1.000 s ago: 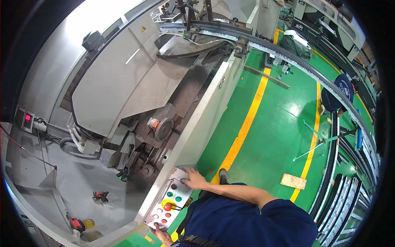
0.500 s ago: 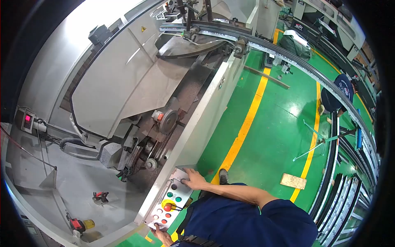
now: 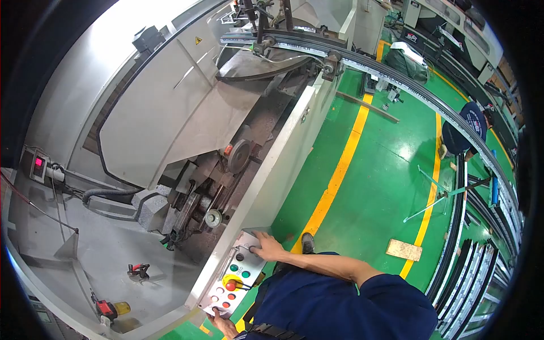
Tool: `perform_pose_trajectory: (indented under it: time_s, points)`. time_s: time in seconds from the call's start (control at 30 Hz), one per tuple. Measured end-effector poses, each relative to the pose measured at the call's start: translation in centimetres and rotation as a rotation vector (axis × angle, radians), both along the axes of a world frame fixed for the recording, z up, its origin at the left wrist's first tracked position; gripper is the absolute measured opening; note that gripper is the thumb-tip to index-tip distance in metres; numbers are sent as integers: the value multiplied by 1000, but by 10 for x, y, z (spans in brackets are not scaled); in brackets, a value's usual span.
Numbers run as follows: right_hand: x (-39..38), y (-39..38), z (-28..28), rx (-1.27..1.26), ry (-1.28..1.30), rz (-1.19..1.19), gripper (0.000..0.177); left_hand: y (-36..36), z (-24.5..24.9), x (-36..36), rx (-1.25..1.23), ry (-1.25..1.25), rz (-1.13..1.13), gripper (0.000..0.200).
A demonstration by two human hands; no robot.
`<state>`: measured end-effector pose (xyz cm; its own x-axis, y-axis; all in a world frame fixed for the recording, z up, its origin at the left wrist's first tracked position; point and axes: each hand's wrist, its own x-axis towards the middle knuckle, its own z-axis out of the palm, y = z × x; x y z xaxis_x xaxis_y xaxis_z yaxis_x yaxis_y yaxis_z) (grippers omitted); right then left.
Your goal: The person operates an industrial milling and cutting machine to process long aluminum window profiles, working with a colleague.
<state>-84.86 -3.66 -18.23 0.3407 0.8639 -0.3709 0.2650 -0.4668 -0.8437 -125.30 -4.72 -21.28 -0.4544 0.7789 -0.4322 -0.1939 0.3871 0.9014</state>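
On the control panel (image 3: pixel 251 264), right hand (image 3: pixel 270 248) with fingers (image 3: pixel 261 236) spread, left hand (image 3: pixel 224 324) touching, finger spread unclear

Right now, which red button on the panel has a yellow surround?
The uppermost red button, nearest the green buttons; the other two red buttons have no yellow around them.

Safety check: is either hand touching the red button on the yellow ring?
No, the red button is uncovered; the right hand is at the panel's upper end, the left hand at its lower.
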Motion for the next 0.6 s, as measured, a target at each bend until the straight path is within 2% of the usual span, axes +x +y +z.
perform_pose_trajectory:
  time_s: [0.6]
  points:
    - [16,3,6,-14,2,-2,78,8,-20,-8,28,7,-43,67]
